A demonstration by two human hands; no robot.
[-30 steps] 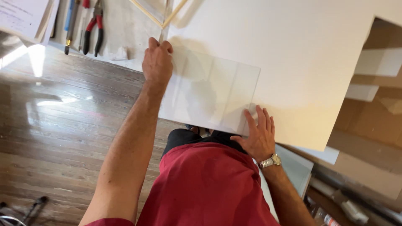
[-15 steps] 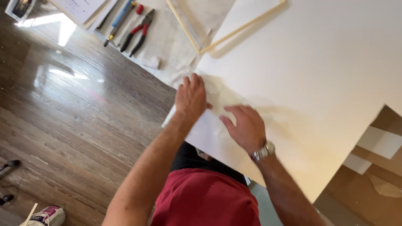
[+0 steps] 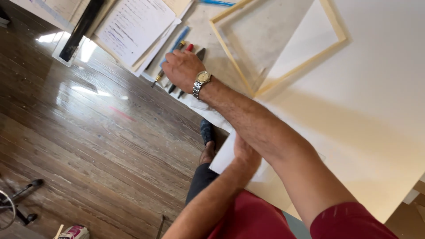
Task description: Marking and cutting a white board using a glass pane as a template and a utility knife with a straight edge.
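Dark, glossy wood floor [image 3: 88, 146] carries everything; work is done low, over a big white board [image 3: 376, 110]. Tools [image 3: 177, 66] lie in a tight row at the board's upper left corner: a blue-handled one, a red-handled one, a dark one, long axes roughly parallel and slanting from lower left to upper right. Right hand [image 3: 183, 66], the one wearing a metal wristwatch [image 3: 202, 82], has crossed over the left arm and sits directly on those tools, fingers curled down over the handles; whether they grip one, I cannot tell. Left hand [image 3: 245, 155] is far nearer the body, pressed flat, fingers together, on a thin white sheet [image 3: 223, 159] at the board's near edge. Beyond the tools: a pale bare-wood frame [image 3: 274, 84], square and slim-railed, resting on the board; printed papers [image 3: 133, 26] further left.
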